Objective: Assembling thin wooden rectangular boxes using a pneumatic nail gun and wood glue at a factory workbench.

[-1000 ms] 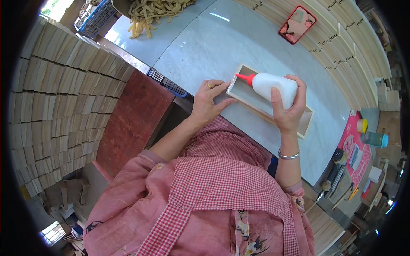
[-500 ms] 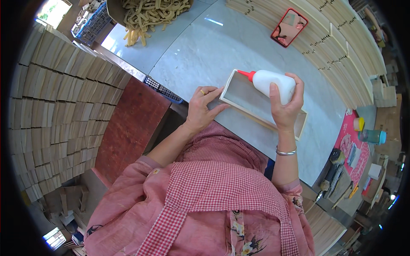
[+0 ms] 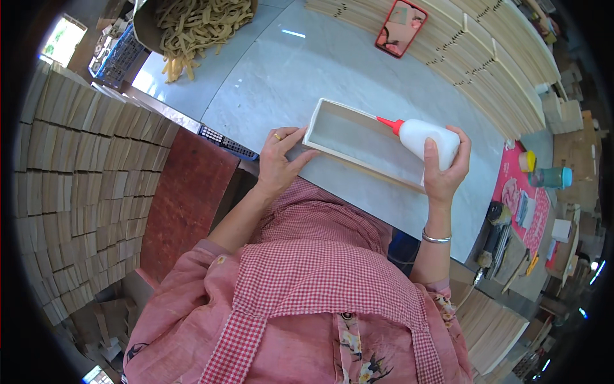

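Note:
A squeeze bottle (image 3: 416, 136) of white plastic with a red tapered nozzle lies tilted in my right hand (image 3: 446, 168). My fingers wrap round its body, and the nozzle tip points left at the far rail of a long, shallow wooden frame (image 3: 366, 167). Whether the tip touches the wood I cannot tell. My left hand (image 3: 279, 163) grips the frame's near left corner, index finger along the short end and thumb by the near rail. The grey tabletop shows through the frame's middle. Its right end is partly hidden behind the bottle and my right hand.
Stacked wooden strips (image 3: 505, 70) line the table's far right, with a red-edged phone (image 3: 401, 28) on them. Pale bands (image 3: 201, 25) spill from a container at far left. Piled wood blocks (image 3: 83, 166) rise at left. A teal jar (image 3: 550, 177) and tools sit at right.
The bottle has moved right relative to the frame, its nozzle passing from the far left corner along the far rail. My left hand keeps its grip. The whole view has shifted slightly.

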